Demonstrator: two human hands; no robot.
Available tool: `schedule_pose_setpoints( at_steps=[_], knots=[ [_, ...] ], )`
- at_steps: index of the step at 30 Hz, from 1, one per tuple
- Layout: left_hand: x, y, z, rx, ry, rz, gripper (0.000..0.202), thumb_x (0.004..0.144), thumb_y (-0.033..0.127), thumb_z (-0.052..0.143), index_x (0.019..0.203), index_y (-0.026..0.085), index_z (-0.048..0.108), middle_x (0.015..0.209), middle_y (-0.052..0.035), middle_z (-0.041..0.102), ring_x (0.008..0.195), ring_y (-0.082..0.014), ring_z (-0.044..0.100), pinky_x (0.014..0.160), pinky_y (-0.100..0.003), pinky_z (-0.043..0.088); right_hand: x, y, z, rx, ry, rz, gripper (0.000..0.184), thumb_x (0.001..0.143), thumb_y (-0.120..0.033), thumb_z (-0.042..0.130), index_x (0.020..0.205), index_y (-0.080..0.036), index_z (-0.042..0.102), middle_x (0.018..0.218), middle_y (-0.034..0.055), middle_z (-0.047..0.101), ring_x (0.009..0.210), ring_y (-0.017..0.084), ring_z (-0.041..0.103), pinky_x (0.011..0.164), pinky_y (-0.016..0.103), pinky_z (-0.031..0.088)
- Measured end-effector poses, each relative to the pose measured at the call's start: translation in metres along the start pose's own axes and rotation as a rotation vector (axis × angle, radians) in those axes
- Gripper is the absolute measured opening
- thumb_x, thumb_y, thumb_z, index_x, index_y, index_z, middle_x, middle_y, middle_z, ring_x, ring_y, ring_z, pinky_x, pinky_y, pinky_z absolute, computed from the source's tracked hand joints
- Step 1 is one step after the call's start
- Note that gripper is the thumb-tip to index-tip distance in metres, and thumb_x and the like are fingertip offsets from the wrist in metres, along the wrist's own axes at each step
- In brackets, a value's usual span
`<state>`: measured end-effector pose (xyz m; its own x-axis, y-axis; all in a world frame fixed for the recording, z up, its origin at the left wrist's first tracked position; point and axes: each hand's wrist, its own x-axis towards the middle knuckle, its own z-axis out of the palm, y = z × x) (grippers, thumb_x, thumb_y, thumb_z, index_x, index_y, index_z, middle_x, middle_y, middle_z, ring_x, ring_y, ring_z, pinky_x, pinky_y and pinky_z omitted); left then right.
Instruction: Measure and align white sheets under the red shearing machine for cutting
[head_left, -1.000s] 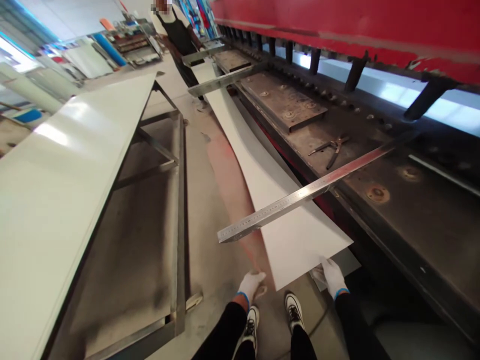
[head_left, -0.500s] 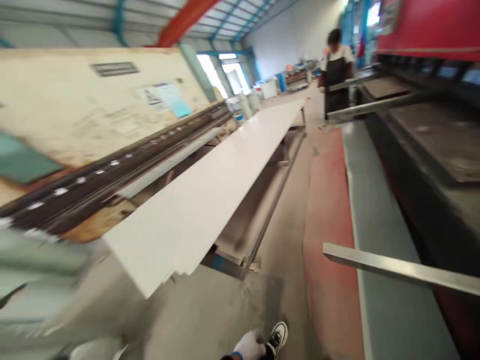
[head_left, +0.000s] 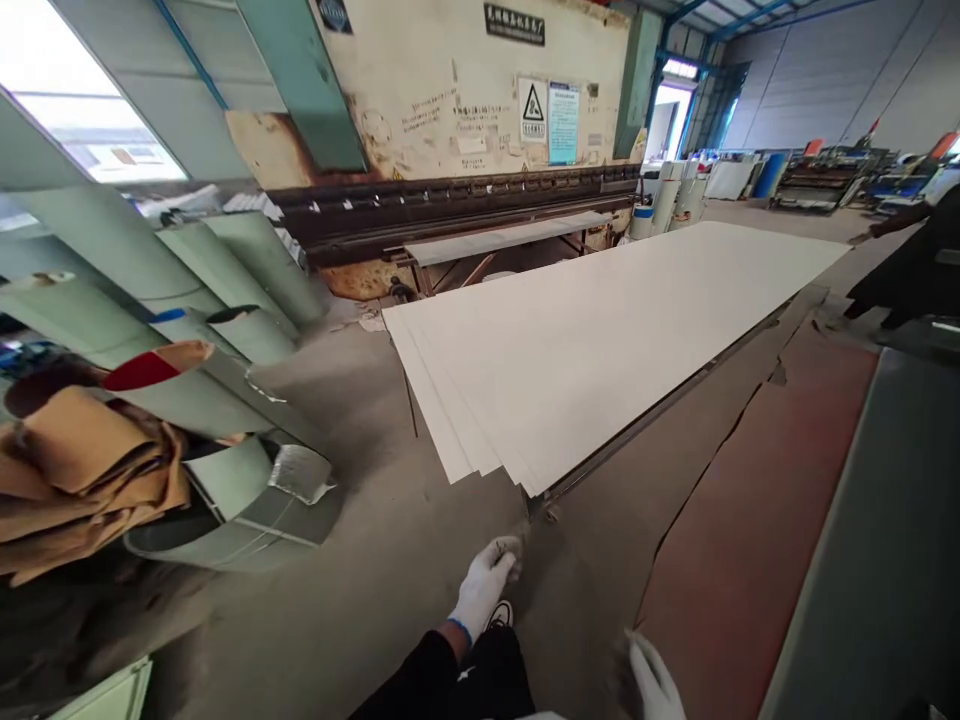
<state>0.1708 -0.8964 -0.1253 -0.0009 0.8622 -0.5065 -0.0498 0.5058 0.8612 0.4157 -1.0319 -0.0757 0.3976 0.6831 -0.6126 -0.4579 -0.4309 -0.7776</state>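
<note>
My left hand (head_left: 486, 583), in a white work glove with a blue cuff edge, hangs above the floor just short of the near end of the table. It holds nothing, its fingers loosely bent and apart. My right hand (head_left: 654, 678), also gloved, is at the bottom edge of the view over the red floor mat, partly blurred, fingers stretched out and nothing seen in it. Ahead, thin white sheets (head_left: 577, 340) lie stacked on a long low table, their near corners slightly fanned. Neither hand touches them.
A co-worker's arm (head_left: 896, 218) reaches to the sheets' far right corner. Behind stands a large press machine (head_left: 427, 110). Rolled sheets (head_left: 202, 385) and brown wrapping (head_left: 82, 450) stand at left. A red mat (head_left: 765, 540) and grey strip (head_left: 877, 560) run along the right.
My view has swung right to left, bringing the rolled sheets in and the red machine out. The sheets appear nearer. My right hand has come into view; my left hand is now higher in the picture.
</note>
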Motion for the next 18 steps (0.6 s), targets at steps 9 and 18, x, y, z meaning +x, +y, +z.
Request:
schedule_pose_setpoints(
  at_steps=[9,18],
  knots=[
    [0.075,0.151,0.02,-0.831,-0.172,-0.349,0.015,0.084,0.011,0.073,0.095,0.014,0.063,0.104,-0.0157,0.071,0.1,-0.0266,0.072,0.107,-0.043,0.057,0.089,-0.082,0.198,0.302,-0.002,0.003,0.076,0.056,-0.041,0.095,0.122,-0.017,0.067,0.13,0.0129,0.074,0.12,0.03,0.07,0.101,0.041,0.062],
    [0.076,0.162,0.034,-0.91,-0.117,-0.494,0.006,0.097,0.019,0.062,0.097,0.013,0.063,0.095,-0.012,0.071,0.077,-0.0188,0.067,0.072,-0.03,0.055,0.116,-0.104,0.187,0.11,-0.038,0.051,0.044,0.065,-0.06,0.085,0.08,-0.023,0.067,0.065,0.001,0.068,0.058,0.016,0.062,0.053,0.028,0.055]
  ],
)
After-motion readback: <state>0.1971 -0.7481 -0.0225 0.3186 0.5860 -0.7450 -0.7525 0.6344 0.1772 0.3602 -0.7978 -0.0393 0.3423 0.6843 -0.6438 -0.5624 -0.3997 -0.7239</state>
